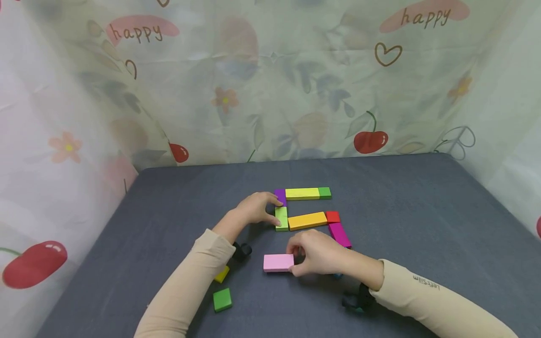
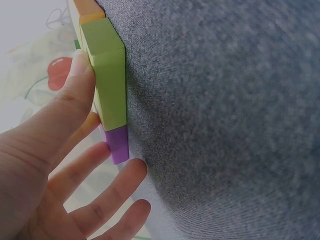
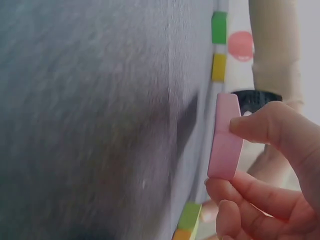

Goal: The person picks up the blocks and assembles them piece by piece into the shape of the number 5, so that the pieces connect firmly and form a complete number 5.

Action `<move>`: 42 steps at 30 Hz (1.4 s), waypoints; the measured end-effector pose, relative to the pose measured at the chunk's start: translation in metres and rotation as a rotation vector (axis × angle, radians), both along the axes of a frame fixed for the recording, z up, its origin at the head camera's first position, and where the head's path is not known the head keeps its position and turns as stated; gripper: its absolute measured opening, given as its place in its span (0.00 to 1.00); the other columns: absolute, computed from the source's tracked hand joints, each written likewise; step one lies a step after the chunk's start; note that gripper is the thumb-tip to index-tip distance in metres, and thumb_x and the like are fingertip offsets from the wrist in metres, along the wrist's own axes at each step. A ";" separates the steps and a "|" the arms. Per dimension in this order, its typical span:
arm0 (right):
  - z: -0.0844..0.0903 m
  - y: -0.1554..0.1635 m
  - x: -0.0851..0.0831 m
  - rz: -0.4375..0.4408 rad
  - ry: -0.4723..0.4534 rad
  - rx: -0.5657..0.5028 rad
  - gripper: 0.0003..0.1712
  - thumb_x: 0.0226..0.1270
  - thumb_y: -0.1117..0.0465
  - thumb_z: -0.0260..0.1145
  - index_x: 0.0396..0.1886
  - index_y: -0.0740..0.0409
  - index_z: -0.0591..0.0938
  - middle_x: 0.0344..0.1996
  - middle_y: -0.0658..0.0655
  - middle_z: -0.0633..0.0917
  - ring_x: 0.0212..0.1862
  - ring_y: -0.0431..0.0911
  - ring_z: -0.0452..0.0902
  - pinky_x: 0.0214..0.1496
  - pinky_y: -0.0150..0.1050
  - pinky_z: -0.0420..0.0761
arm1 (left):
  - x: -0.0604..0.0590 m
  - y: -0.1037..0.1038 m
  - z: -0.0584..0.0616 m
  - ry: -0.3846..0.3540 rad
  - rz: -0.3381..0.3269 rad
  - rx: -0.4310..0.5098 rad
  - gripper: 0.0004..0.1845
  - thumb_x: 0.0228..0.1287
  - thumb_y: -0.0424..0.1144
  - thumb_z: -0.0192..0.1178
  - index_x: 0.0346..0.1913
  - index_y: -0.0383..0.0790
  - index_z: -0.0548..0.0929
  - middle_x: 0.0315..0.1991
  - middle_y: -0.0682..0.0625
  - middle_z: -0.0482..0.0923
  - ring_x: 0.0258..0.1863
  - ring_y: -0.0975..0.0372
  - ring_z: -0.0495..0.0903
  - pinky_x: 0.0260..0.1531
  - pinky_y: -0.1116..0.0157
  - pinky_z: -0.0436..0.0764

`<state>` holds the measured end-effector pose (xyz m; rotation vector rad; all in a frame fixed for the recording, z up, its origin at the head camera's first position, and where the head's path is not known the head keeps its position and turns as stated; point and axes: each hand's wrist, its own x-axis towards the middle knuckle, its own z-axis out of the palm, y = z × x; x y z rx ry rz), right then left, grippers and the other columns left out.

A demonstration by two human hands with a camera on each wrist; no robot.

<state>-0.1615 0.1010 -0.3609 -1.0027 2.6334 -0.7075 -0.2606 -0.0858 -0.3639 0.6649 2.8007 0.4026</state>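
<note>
Pinching the pink block (image 1: 278, 262) at its end, the right hand (image 1: 318, 258) holds it flat on the table (image 1: 422, 225), not yet joined to the line. Just beyond, the left hand (image 1: 255, 208), fingers relaxed, steadies the lime block (image 1: 281, 218) of the part-built figure. Two loose blocks lie nearer. Sleeve lettering is unreadable; the curtain reads "happy" (image 1: 424, 18).

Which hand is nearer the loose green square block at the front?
Left. The left hand rests beyond the green square block by the light green block; the right hand, holding the pink block, is farther.
</note>
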 end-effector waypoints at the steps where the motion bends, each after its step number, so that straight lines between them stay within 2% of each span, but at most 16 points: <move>1: 0.000 0.003 -0.001 0.003 0.002 -0.004 0.12 0.48 0.55 0.73 0.32 0.52 0.83 0.25 0.47 0.81 0.30 0.39 0.72 0.30 0.26 0.73 | 0.000 0.000 0.000 -0.001 0.002 0.000 0.30 0.48 0.49 0.71 0.57 0.47 0.79 0.63 0.48 0.73 0.66 0.55 0.68 0.66 0.55 0.67; 9: 0.001 0.026 -0.006 0.002 0.014 -0.016 0.11 0.48 0.55 0.73 0.32 0.52 0.83 0.27 0.46 0.82 0.31 0.39 0.73 0.32 0.27 0.73 | -0.002 0.000 0.000 -0.011 0.009 -0.003 0.30 0.48 0.49 0.71 0.57 0.47 0.79 0.63 0.48 0.73 0.66 0.55 0.68 0.67 0.56 0.66; 19: -0.003 0.039 -0.008 0.013 0.001 -0.034 0.10 0.49 0.56 0.72 0.32 0.50 0.83 0.26 0.45 0.81 0.30 0.38 0.72 0.32 0.27 0.73 | -0.001 0.000 0.001 -0.018 0.003 -0.017 0.30 0.48 0.50 0.70 0.58 0.47 0.79 0.64 0.48 0.72 0.67 0.55 0.66 0.68 0.55 0.65; 31: -0.007 0.054 -0.004 0.054 0.034 -0.038 0.09 0.49 0.57 0.72 0.31 0.47 0.82 0.26 0.43 0.80 0.33 0.35 0.70 0.35 0.27 0.72 | -0.001 0.000 0.000 -0.026 0.009 -0.010 0.30 0.49 0.49 0.70 0.58 0.47 0.78 0.64 0.49 0.71 0.67 0.55 0.66 0.68 0.55 0.64; 42: -0.004 0.063 0.001 0.061 -0.027 -0.001 0.09 0.50 0.56 0.71 0.33 0.45 0.82 0.28 0.42 0.79 0.35 0.36 0.71 0.37 0.29 0.75 | -0.002 0.000 -0.001 -0.024 0.001 -0.008 0.30 0.49 0.49 0.70 0.58 0.47 0.78 0.64 0.49 0.71 0.67 0.55 0.66 0.68 0.56 0.65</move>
